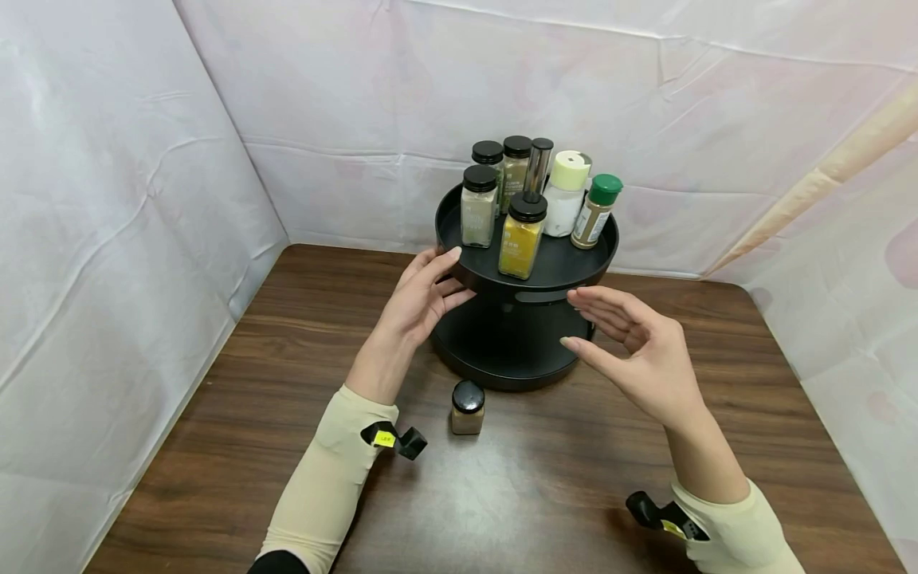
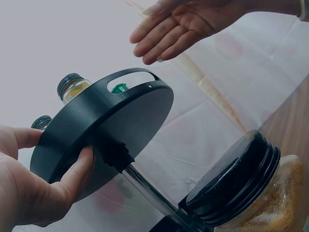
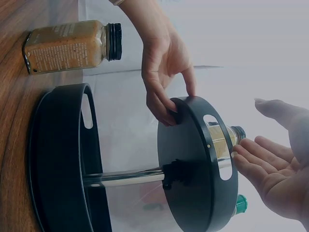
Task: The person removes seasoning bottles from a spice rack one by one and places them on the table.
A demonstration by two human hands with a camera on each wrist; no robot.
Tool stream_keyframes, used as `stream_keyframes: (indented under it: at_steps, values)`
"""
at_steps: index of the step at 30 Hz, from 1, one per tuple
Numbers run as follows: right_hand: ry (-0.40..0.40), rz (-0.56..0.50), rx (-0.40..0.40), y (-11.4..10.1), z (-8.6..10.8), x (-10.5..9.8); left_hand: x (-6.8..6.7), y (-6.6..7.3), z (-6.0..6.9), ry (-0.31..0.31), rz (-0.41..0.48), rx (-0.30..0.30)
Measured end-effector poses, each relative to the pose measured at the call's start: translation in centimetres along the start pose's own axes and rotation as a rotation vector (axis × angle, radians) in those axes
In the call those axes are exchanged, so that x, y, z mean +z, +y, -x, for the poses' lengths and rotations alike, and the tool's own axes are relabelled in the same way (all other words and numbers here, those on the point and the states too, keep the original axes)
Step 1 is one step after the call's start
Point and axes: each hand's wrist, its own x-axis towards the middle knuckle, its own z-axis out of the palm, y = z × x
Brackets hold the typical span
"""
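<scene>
On the bench (image 1: 552,486), the two-tier stand (image 1: 502,379) has its upper tray (image 1: 562,267) pinched at the rim by the left hand (image 1: 416,303); the right hand (image 1: 638,351), fingers wide, is empty nearby. Movement should be kept slow and level, lest bottles (image 1: 521,247) be toppled.

Room between upper tray (image 3: 181,150) and lower tray (image 3: 55,145), around pole (image 3: 135,177)

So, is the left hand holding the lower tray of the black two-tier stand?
No, the left hand grips the edge of the upper tray, above the lower tray.
</scene>
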Motion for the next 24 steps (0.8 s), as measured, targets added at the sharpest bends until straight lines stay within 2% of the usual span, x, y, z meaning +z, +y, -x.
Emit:
stream_keyframes:
  at_steps: [18,24]
  values:
    - [0.075,-0.1,-0.081,0.3,-0.8,-0.3,0.1,0.2,-0.3,-0.001,-0.005,-0.001]
    - [0.077,-0.085,-0.085,-0.1,-1.2,-0.7,0.0,0.0,-0.1,0.009,0.0,-0.008]
